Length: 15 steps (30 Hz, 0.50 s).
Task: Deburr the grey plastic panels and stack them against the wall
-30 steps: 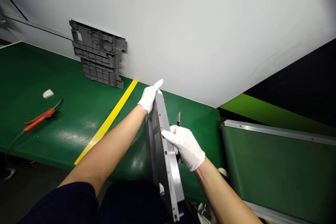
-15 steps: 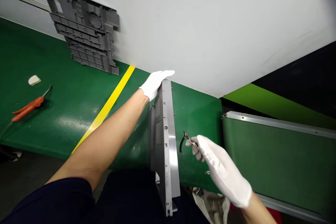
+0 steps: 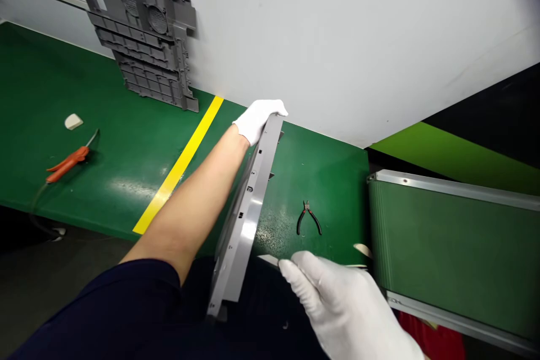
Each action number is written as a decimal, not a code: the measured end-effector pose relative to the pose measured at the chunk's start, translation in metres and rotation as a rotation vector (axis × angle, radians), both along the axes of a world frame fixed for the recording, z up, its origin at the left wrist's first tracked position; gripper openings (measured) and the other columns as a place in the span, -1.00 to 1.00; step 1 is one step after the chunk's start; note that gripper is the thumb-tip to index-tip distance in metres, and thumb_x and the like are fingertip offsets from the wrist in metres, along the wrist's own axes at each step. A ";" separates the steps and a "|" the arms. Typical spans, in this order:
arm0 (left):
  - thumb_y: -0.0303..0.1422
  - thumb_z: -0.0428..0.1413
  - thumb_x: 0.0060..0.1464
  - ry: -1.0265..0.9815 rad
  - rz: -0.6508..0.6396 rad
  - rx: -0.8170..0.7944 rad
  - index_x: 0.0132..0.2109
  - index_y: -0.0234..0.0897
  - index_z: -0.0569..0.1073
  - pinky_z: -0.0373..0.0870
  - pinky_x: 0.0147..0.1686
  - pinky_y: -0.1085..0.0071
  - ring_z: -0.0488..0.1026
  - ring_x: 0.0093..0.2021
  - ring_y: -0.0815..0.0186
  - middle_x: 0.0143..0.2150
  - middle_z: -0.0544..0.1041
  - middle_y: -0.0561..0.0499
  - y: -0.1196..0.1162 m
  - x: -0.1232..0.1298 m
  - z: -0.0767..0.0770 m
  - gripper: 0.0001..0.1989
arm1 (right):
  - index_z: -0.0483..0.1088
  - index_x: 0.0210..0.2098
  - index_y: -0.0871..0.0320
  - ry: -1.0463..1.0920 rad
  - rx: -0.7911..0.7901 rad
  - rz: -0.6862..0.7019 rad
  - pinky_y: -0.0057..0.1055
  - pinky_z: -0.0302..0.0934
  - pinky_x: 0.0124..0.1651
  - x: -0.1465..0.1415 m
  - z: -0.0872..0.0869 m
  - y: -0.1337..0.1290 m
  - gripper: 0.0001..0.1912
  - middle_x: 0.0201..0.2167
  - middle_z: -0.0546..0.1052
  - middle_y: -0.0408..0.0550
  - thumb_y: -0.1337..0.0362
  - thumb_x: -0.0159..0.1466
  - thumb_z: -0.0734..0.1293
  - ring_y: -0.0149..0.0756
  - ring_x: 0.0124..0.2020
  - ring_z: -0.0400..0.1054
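My left hand [image 3: 260,120], in a white glove, is closed over the far end of a grey plastic panel [image 3: 248,194]. The panel stands on its edge and slants toward my body, with small slots along its narrow side. Beside its near end, my gloved right hand [image 3: 337,298] is closed on a small knife [image 3: 269,260]. Only the flat, pale blade shows; the handle is hidden in the glove. The blade points left at the panel, with a gap between them. On the green bench beyond this hand lie black-handled cutting pliers [image 3: 307,218].
Against the white wall [image 3: 320,39] leans another grey panel [image 3: 147,39] with round grilles. An orange air gun [image 3: 68,163] and a white piece [image 3: 73,121] lie left of the yellow stripe [image 3: 181,163]. A green conveyor [image 3: 455,247] with metal rails stands at the right.
The panel's near end has swung left and its slotted side has tilted. My right hand has come nearer my body, with the blade now showing. The pliers are now fully uncovered.
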State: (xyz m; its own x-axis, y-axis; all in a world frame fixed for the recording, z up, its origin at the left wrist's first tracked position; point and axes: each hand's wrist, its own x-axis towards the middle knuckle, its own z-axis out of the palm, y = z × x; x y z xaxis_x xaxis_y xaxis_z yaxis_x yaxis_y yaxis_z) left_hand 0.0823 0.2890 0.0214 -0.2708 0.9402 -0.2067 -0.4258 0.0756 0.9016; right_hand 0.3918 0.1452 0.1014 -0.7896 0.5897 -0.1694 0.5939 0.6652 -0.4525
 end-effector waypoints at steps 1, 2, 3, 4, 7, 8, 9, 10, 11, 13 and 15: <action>-0.37 0.23 -0.05 -0.010 0.022 -0.028 -0.50 -0.21 0.26 0.39 -0.36 0.20 0.18 -0.59 0.44 -0.60 0.16 0.19 -0.003 0.003 0.001 -0.74 | 0.24 -0.45 0.03 0.018 0.053 0.030 -0.42 -0.05 -0.56 -0.003 0.000 -0.002 -0.52 -0.65 0.33 -0.29 -0.05 0.53 0.15 -0.43 -0.68 0.13; -0.37 0.23 -0.04 -0.017 0.047 -0.050 -0.49 -0.21 0.25 0.37 -0.37 0.22 0.18 -0.60 0.44 -0.61 0.15 0.20 -0.005 0.005 0.002 -0.74 | 0.25 -0.45 0.03 0.034 0.099 0.058 -0.40 -0.07 -0.56 -0.006 0.000 -0.004 -0.52 -0.65 0.33 -0.29 -0.04 0.54 0.14 -0.43 -0.69 0.12; -0.37 0.22 -0.04 -0.018 0.070 -0.066 -0.49 -0.21 0.24 0.35 -0.38 0.24 0.18 -0.61 0.45 -0.62 0.14 0.21 -0.006 0.007 0.002 -0.73 | 0.25 -0.46 0.04 0.049 0.137 0.082 -0.39 -0.08 -0.56 -0.010 0.001 -0.006 -0.52 -0.66 0.33 -0.30 -0.03 0.55 0.13 -0.43 -0.70 0.11; -0.39 0.21 -0.03 -0.014 0.089 -0.073 -0.49 -0.21 0.23 0.33 -0.39 0.27 0.17 -0.61 0.47 -0.63 0.15 0.21 -0.006 0.007 0.003 -0.73 | 0.25 -0.47 0.04 0.065 0.171 0.101 -0.38 -0.09 -0.56 -0.014 0.001 -0.008 -0.50 -0.67 0.33 -0.30 -0.02 0.55 0.11 -0.43 -0.71 0.10; -0.43 0.20 -0.02 -0.003 0.115 -0.061 -0.49 -0.24 0.26 0.30 -0.41 0.33 0.16 -0.61 0.50 -0.63 0.15 0.22 -0.005 0.007 0.003 -0.76 | 0.23 -0.49 0.05 0.075 0.225 0.115 -0.35 -0.12 -0.55 -0.026 0.002 -0.015 -0.48 -0.69 0.31 -0.28 0.00 0.57 0.08 -0.42 -0.72 0.08; -0.43 0.20 -0.02 -0.004 0.118 -0.061 -0.49 -0.24 0.27 0.30 -0.41 0.33 0.16 -0.61 0.49 -0.63 0.15 0.21 -0.004 0.007 0.003 -0.77 | 0.23 -0.50 0.05 0.074 0.235 0.108 -0.34 -0.14 -0.56 -0.030 0.003 -0.017 -0.47 -0.70 0.31 -0.28 0.00 0.57 0.08 -0.42 -0.73 0.08; -0.44 0.20 -0.01 -0.004 0.124 -0.060 -0.49 -0.25 0.28 0.30 -0.40 0.33 0.17 -0.60 0.48 -0.62 0.15 0.20 -0.004 0.006 0.003 -0.77 | 0.22 -0.50 0.05 0.070 0.240 0.102 -0.33 -0.15 -0.56 -0.033 0.004 -0.018 -0.47 -0.70 0.30 -0.28 0.00 0.56 0.08 -0.41 -0.73 0.07; -0.45 0.20 -0.01 0.000 0.136 -0.051 -0.50 -0.25 0.28 0.30 -0.39 0.32 0.18 -0.58 0.47 -0.62 0.15 0.19 -0.003 0.006 0.003 -0.76 | 0.22 -0.51 0.05 0.066 0.244 0.095 -0.33 -0.16 -0.56 -0.035 0.004 -0.019 -0.46 -0.71 0.30 -0.27 0.00 0.56 0.08 -0.41 -0.73 0.07; -0.46 0.20 -0.01 0.005 0.154 -0.038 -0.51 -0.26 0.29 0.31 -0.38 0.32 0.20 -0.56 0.46 -0.61 0.16 0.17 -0.003 0.006 0.003 -0.76 | 0.22 -0.51 0.05 0.064 0.249 0.091 -0.32 -0.17 -0.55 -0.037 0.004 -0.020 -0.46 -0.71 0.30 -0.26 0.00 0.56 0.08 -0.41 -0.73 0.07; -0.48 0.20 -0.01 0.008 0.182 -0.004 -0.53 -0.27 0.29 0.31 -0.35 0.32 0.24 -0.51 0.43 -0.58 0.18 0.14 -0.004 0.004 0.003 -0.75 | 0.22 -0.52 0.05 0.060 0.259 0.089 -0.32 -0.19 -0.55 -0.039 0.004 -0.021 -0.46 -0.71 0.31 -0.25 0.01 0.56 0.07 -0.42 -0.74 0.06; -0.48 0.21 -0.02 -0.013 0.188 0.007 -0.53 -0.27 0.31 0.31 -0.32 0.31 0.30 -0.45 0.40 -0.55 0.22 0.12 -0.005 0.003 0.003 -0.76 | 0.23 -0.51 0.06 0.053 0.276 0.093 -0.31 -0.20 -0.55 -0.040 0.004 -0.022 -0.46 -0.71 0.31 -0.24 0.01 0.57 0.07 -0.42 -0.74 0.06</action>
State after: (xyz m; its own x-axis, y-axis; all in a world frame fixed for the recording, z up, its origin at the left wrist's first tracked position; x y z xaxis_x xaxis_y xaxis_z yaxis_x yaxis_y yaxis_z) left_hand 0.0852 0.2837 0.0245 -0.4391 0.8749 -0.2044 -0.4430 -0.0130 0.8964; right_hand 0.3523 0.1229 0.1051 -0.8456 0.5329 0.0302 0.5055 0.8177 -0.2754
